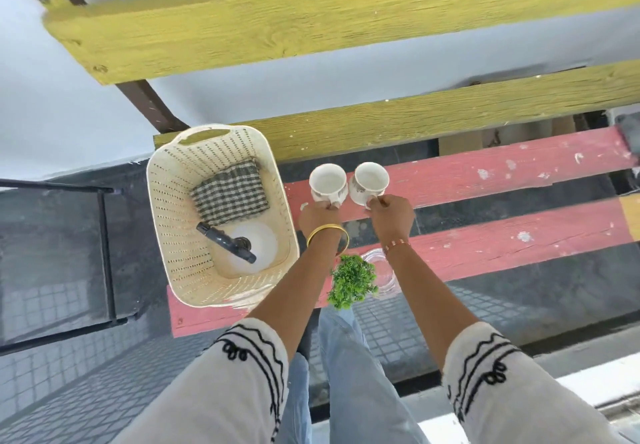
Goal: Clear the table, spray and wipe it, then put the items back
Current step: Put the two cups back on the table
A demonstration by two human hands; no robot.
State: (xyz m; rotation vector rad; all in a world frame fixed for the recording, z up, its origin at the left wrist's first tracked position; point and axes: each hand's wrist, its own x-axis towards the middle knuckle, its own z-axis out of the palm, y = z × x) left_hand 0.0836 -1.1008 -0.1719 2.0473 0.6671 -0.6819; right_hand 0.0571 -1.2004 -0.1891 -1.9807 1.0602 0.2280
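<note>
Two white cups sit side by side on the far red slat (485,169) of the bench, just right of the cream basket (162,221). My left hand (317,216) pinches the handle of the left cup (328,183), fingers curled tight around it. My right hand (393,216) does the same with the right cup (370,182), which carries a small dark printed pattern on its side. Both cups stand upright, mouths open to me, nearly touching each other.

Inside the basket a folded checked cloth (230,194) lies at the far end, and a white spray bottle (252,249) with a dark trigger head stands at the near end, just beside the cloth. The basket itself stands at the left end of the red slats.

To the right of the basket, nearer to me than the cups, a small green plant (351,280) stands between my forearms on the near red slat, with a clear glass dish (381,270) just beside it, partly hidden by my right wrist. Beyond the basket run two yellow planks (346,24).
</note>
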